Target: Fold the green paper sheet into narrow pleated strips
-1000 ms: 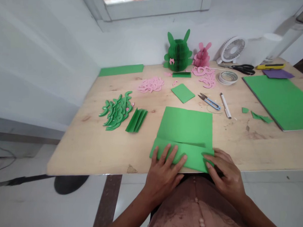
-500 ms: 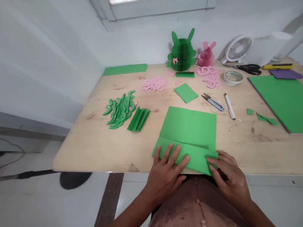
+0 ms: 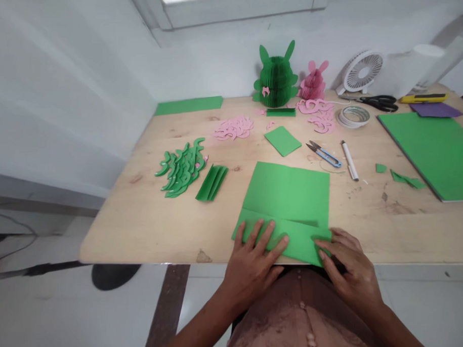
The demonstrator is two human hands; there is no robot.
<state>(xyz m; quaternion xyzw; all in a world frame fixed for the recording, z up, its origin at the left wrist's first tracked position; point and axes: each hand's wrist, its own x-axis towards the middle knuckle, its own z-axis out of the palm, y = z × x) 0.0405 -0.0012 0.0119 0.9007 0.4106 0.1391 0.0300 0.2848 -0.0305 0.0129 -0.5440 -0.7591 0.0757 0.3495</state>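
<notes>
Currently, green paper [image 3: 287,193]: on the bench [image 3: 138,231], near strip folded over
My left hand [image 3: 249,262]: spread wide on that strip
My right hand [image 3: 350,263]: narrow, touching its right end; grip, cannot tell

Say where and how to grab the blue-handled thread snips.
Thread snips: I'd pinch across the blue handles, coming from above on the near, right-hand side, likely with the right hand. They lie flat, with the parted blades pointing up-left, away from the person, and the handles toward that hand. Mind the white pen just right of them.
</notes>
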